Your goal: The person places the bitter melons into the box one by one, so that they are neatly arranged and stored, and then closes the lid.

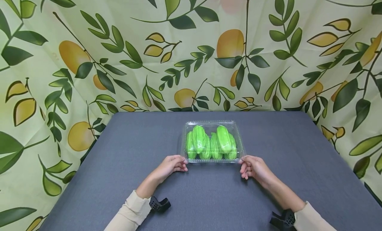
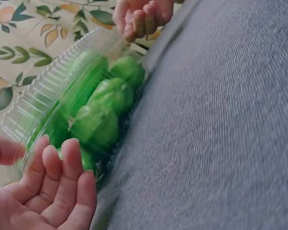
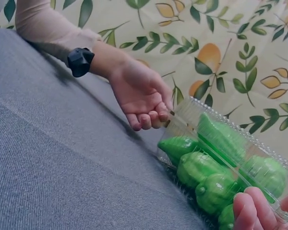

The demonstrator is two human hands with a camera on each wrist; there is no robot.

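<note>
A clear plastic clamshell container [image 1: 213, 160] sits on the grey table with its lid down. Inside lie several glossy green, ridged, elongated fruits or vegetables [image 1: 199, 140], some stacked on others. My left hand [image 1: 173, 166] pinches the container's rim at the front left corner between thumb and index finger, the other fingers loosely bent. At the front right corner, my right hand [image 1: 255, 168] holds the rim in the same way. In the left wrist view, the thumb and fingers [image 2: 72, 163] stand either side of the clear edge.
A grey cloth covers the table [image 1: 209, 198]. Behind and beside it hangs a curtain [image 1: 191, 52] printed with leaves and orange fruit. Each wrist carries a black camera mount [image 1: 160, 204], and both forearms wear light sleeves [image 1: 128, 212].
</note>
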